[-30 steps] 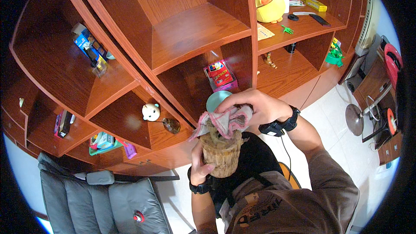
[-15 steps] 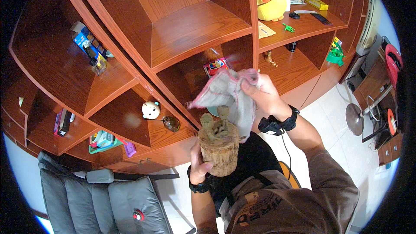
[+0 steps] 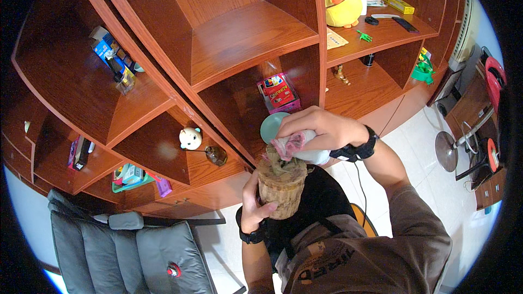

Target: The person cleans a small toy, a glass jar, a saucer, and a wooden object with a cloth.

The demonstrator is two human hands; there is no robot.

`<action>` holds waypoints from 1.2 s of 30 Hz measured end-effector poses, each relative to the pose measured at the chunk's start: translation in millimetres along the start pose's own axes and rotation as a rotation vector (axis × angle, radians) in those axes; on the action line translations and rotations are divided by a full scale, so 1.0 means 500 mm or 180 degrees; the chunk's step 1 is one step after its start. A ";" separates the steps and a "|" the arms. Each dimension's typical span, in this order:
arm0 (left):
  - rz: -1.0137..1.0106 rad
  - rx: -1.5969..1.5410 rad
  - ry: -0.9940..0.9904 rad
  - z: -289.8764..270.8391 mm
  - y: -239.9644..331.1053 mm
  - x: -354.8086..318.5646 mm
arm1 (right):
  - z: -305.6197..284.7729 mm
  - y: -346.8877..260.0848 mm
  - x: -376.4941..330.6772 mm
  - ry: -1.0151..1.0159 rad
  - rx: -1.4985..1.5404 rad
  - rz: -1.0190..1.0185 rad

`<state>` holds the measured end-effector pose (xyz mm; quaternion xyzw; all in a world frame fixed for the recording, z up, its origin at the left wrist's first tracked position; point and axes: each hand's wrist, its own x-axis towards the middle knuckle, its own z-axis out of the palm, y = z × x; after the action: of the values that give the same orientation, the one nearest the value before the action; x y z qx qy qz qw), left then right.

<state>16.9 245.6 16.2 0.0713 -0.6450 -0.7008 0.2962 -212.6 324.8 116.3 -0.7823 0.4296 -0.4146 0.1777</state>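
Observation:
My left hand (image 3: pixel 254 206) grips a brown carved wooden stump ornament (image 3: pixel 283 191) by its side, thumb across the front. The ornament is held in front of my body, its top with small carved shapes facing up. My right hand (image 3: pixel 329 129) is closed on a whitish cloth with a pink edge (image 3: pixel 291 145), bunched up and pressed against the carved top. Part of that top is hidden behind the cloth and fingers. Just beyond the cloth, a pale green round bowl (image 3: pixel 274 126) sits on the lower shelf.
A reddish-brown shelf unit (image 3: pixel 250 41) spans the far side. It holds a red box (image 3: pixel 278 91), a yellow duck plush (image 3: pixel 343 2), a white round figurine (image 3: pixel 190 138) and a brown glass jar (image 3: pixel 216 155). A grey padded chair (image 3: pixel 125 250) stands at lower left.
My right hand has brought the cloth down from above the ornament onto its top, bunching it. The red box and bowl show more fully. My left hand has shifted slightly with the ornament.

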 end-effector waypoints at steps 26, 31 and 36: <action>0.0075 0.0559 -0.0036 0.003 -0.014 0.008 | -0.018 -0.013 0.011 -0.0329 -0.0234 -0.0463; 0.0037 0.0637 -0.0107 0.005 -0.009 0.006 | -0.018 0.005 0.002 -0.0236 0.0038 -0.0401; 0.0156 0.0875 -0.0117 0.006 -0.011 0.008 | -0.024 0.002 -0.002 -0.0038 0.0293 0.0464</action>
<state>10.5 246.0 12.4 0.0826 -0.7418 -0.5996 0.2889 -223.3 325.9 122.5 -0.7424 0.4649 -0.4152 0.2457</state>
